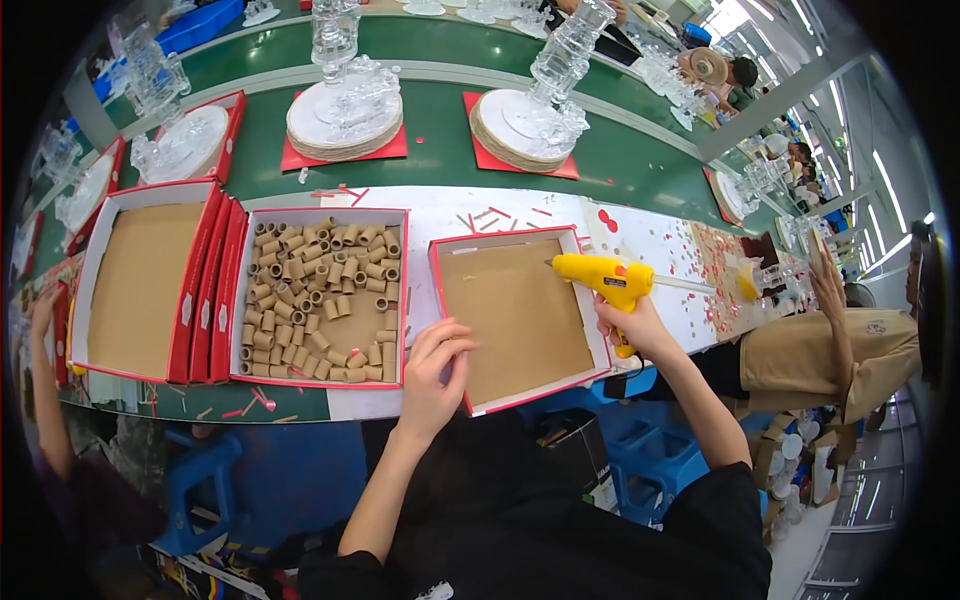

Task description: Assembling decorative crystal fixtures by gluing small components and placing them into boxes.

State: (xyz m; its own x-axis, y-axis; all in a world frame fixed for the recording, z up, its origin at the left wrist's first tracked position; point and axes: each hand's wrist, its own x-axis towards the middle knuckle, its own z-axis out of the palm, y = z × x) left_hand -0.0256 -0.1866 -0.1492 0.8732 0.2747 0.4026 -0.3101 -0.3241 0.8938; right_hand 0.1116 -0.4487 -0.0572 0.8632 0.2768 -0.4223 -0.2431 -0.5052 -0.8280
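Note:
In my right hand (635, 325) is a yellow hot glue gun (610, 280), held over the right side of a shallow red-edged cardboard box (520, 310). Its nozzle points left above the brown inner base, which carries no parts. At the box's left wall is my left hand (435, 375), its bent fingers apart and reaching over the rim; whether they press on it I cannot tell. To the left stands a similar box (398, 300) with many short brown cardboard tubes (300, 290) in it.
Several nested red and white boxes (145, 280) stand farther left. Round white discs with clear plastic pieces (345, 110) sit on red boards across the green conveyor (430, 130). Red scraps litter the white work surface (640, 240). Other people sit at both sides; blue stools (655, 450) stand below.

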